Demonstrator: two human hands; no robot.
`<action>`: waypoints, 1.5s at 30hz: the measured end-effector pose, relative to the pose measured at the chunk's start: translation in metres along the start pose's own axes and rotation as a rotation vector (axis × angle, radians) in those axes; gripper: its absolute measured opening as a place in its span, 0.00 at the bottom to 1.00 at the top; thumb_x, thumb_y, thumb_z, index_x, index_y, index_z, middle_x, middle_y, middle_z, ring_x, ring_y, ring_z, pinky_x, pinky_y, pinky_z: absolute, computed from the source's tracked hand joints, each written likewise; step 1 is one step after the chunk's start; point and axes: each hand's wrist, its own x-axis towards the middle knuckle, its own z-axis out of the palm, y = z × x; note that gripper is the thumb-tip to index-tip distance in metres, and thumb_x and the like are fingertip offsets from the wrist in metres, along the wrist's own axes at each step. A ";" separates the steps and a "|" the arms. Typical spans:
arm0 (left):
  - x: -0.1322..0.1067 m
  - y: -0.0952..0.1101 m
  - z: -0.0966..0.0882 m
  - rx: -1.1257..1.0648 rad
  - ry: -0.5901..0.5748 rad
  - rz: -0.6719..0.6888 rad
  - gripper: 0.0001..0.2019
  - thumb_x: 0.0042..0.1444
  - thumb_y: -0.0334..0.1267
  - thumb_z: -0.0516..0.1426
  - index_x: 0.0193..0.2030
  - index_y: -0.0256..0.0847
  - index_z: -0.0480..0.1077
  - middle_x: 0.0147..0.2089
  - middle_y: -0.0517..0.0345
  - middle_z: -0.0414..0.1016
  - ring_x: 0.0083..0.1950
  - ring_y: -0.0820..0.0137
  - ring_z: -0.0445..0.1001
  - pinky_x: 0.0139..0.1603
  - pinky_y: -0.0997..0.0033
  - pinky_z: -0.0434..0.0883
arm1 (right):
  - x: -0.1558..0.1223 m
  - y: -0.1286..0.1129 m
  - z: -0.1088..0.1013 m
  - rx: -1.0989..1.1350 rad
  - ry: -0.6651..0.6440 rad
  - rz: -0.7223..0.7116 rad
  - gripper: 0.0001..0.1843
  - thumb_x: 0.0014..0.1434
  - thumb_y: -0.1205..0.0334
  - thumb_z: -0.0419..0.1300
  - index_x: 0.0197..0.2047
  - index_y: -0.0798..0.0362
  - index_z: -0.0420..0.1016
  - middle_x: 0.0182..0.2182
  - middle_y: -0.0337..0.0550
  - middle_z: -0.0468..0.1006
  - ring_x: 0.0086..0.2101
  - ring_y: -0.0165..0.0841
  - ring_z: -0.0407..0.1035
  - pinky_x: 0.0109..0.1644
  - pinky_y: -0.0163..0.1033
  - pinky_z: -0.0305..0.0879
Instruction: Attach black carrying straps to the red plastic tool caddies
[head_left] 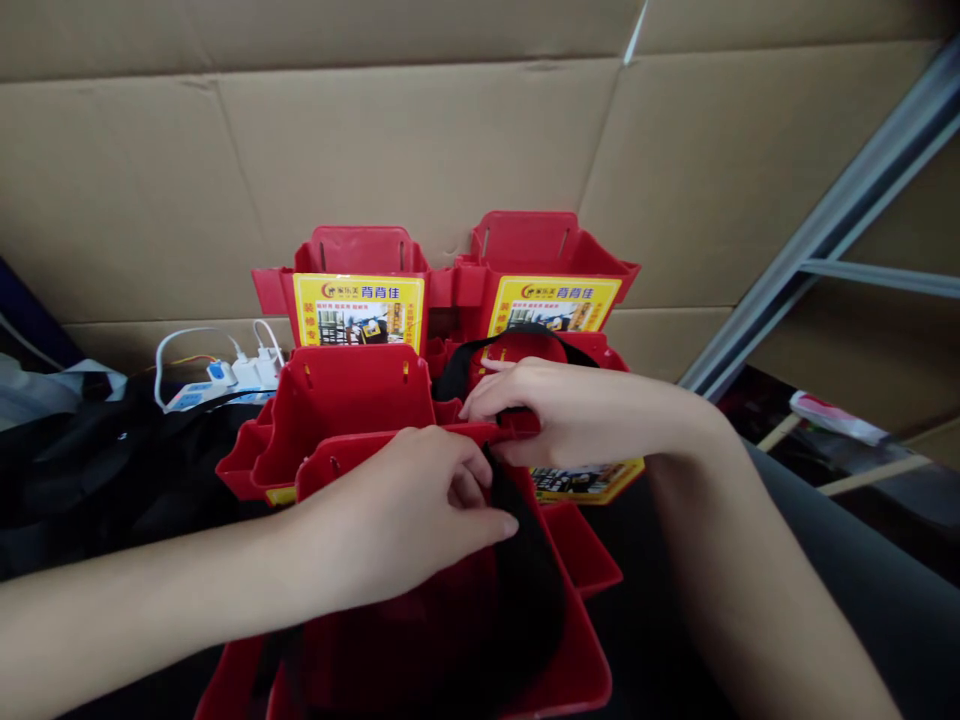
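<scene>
A red plastic tool box [581, 650] is nearest to me, its back panel upright and a wide black strap [529, 560] hanging down from a slot at the panel's top edge. My left hand [412, 510] is curled at that edge, with the thumb lying on the strap and the fingers bent beside it. From the far side, my right hand [544, 410] reaches over the rim, its thumb and fingers closed around the strap where it meets the slot. Under its wrist, another red box carries a yellow label [581, 485]. The slot itself is mostly hidden by my fingers.
Behind stand more red boxes [356, 390] with yellow printed labels [360, 308]. White chargers [255, 370] sit in a power strip [191, 397] at left, beside black straps or bags [120, 460]. Cardboard [420, 150] backs the scene; a metal frame [825, 220] slants at right.
</scene>
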 end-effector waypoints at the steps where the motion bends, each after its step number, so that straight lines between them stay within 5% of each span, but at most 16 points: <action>1: 0.000 -0.001 0.005 -0.071 0.001 -0.051 0.10 0.50 0.46 0.57 0.31 0.41 0.69 0.31 0.61 0.74 0.32 0.70 0.73 0.32 0.73 0.67 | 0.000 -0.001 0.000 -0.022 -0.008 0.011 0.06 0.52 0.69 0.54 0.29 0.55 0.72 0.27 0.38 0.72 0.28 0.28 0.63 0.32 0.35 0.53; 6: -0.002 0.001 0.021 -0.463 0.031 -0.402 0.18 0.45 0.53 0.59 0.32 0.39 0.66 0.30 0.60 0.69 0.31 0.72 0.67 0.32 0.73 0.64 | 0.002 -0.003 0.000 -0.086 -0.025 0.038 0.05 0.51 0.69 0.54 0.25 0.55 0.68 0.23 0.35 0.68 0.24 0.25 0.57 0.27 0.34 0.48; 8: -0.002 0.002 0.023 -0.511 0.071 -0.430 0.15 0.48 0.51 0.56 0.30 0.39 0.64 0.27 0.62 0.65 0.27 0.75 0.64 0.29 0.74 0.61 | 0.002 -0.003 0.000 -0.100 -0.018 0.040 0.04 0.51 0.68 0.54 0.26 0.55 0.67 0.23 0.35 0.68 0.24 0.25 0.57 0.27 0.34 0.48; 10: -0.003 0.000 0.020 -0.412 0.039 -0.351 0.13 0.51 0.47 0.53 0.26 0.39 0.60 0.23 0.64 0.61 0.24 0.76 0.59 0.25 0.75 0.57 | 0.001 -0.002 0.000 -0.101 -0.016 0.041 0.04 0.52 0.67 0.55 0.26 0.55 0.67 0.24 0.34 0.67 0.24 0.24 0.57 0.27 0.33 0.48; 14: -0.008 -0.002 0.001 0.134 0.061 -0.100 0.13 0.50 0.38 0.51 0.19 0.38 0.52 0.18 0.66 0.52 0.20 0.78 0.52 0.21 0.74 0.48 | -0.002 -0.001 -0.001 -0.064 -0.012 0.045 0.05 0.52 0.67 0.56 0.25 0.54 0.66 0.22 0.32 0.65 0.23 0.23 0.56 0.26 0.33 0.46; 18: -0.014 -0.001 -0.010 0.437 0.092 -0.048 0.12 0.49 0.35 0.49 0.19 0.38 0.51 0.17 0.67 0.52 0.19 0.79 0.50 0.20 0.74 0.47 | -0.003 -0.003 0.000 -0.030 -0.009 0.063 0.05 0.53 0.66 0.56 0.25 0.55 0.67 0.21 0.32 0.65 0.23 0.23 0.56 0.25 0.32 0.47; 23: -0.021 -0.003 -0.013 0.421 0.090 -0.069 0.05 0.51 0.38 0.52 0.28 0.42 0.59 0.23 0.67 0.62 0.23 0.77 0.58 0.21 0.76 0.53 | -0.003 -0.002 0.001 -0.015 -0.022 0.077 0.07 0.54 0.65 0.55 0.26 0.55 0.71 0.22 0.33 0.69 0.23 0.24 0.59 0.25 0.32 0.49; 28: -0.042 -0.001 -0.041 0.275 -0.046 -0.142 0.06 0.53 0.40 0.54 0.38 0.47 0.65 0.31 0.66 0.70 0.31 0.74 0.68 0.27 0.78 0.62 | -0.009 -0.002 -0.003 -0.009 -0.045 0.137 0.08 0.56 0.64 0.54 0.30 0.52 0.73 0.25 0.34 0.73 0.25 0.26 0.64 0.27 0.32 0.56; 30: -0.047 0.001 -0.048 0.284 -0.073 -0.133 0.04 0.54 0.40 0.54 0.34 0.45 0.67 0.30 0.66 0.71 0.30 0.74 0.69 0.27 0.78 0.63 | -0.012 -0.010 -0.004 -0.015 0.053 0.075 0.10 0.54 0.64 0.57 0.40 0.50 0.74 0.35 0.36 0.76 0.33 0.29 0.69 0.34 0.33 0.62; 33: -0.046 0.005 -0.049 0.368 0.061 -0.060 0.06 0.54 0.38 0.53 0.30 0.42 0.69 0.29 0.64 0.73 0.30 0.74 0.69 0.29 0.77 0.63 | -0.010 -0.031 -0.001 0.007 0.285 -0.097 0.24 0.51 0.59 0.62 0.53 0.48 0.68 0.50 0.39 0.71 0.47 0.32 0.66 0.48 0.36 0.62; 36: -0.041 0.008 -0.048 0.379 0.170 0.014 0.06 0.54 0.37 0.53 0.30 0.41 0.69 0.28 0.63 0.73 0.29 0.75 0.68 0.29 0.78 0.63 | -0.004 -0.048 0.009 0.054 0.401 -0.128 0.22 0.54 0.58 0.61 0.53 0.47 0.67 0.42 0.38 0.75 0.42 0.30 0.67 0.47 0.36 0.62; 38: -0.042 0.009 -0.053 0.318 0.101 0.022 0.07 0.54 0.40 0.54 0.29 0.40 0.69 0.27 0.64 0.72 0.27 0.76 0.67 0.27 0.79 0.63 | -0.001 -0.050 0.015 0.087 0.402 -0.078 0.21 0.55 0.61 0.60 0.53 0.47 0.67 0.33 0.35 0.76 0.35 0.28 0.69 0.42 0.35 0.63; 42: -0.060 -0.002 -0.081 0.203 -0.236 -0.074 0.10 0.52 0.44 0.57 0.29 0.38 0.70 0.24 0.64 0.71 0.24 0.78 0.65 0.23 0.83 0.61 | -0.014 -0.033 0.017 0.196 0.305 -0.027 0.19 0.56 0.62 0.59 0.51 0.47 0.70 0.29 0.35 0.75 0.29 0.25 0.69 0.34 0.32 0.63; 45: -0.081 -0.024 -0.112 0.222 -0.303 -0.183 0.14 0.54 0.44 0.56 0.24 0.36 0.69 0.19 0.64 0.68 0.21 0.80 0.63 0.21 0.85 0.59 | -0.035 -0.014 0.013 0.288 0.237 -0.015 0.15 0.55 0.61 0.60 0.47 0.46 0.73 0.28 0.36 0.74 0.30 0.26 0.70 0.35 0.32 0.65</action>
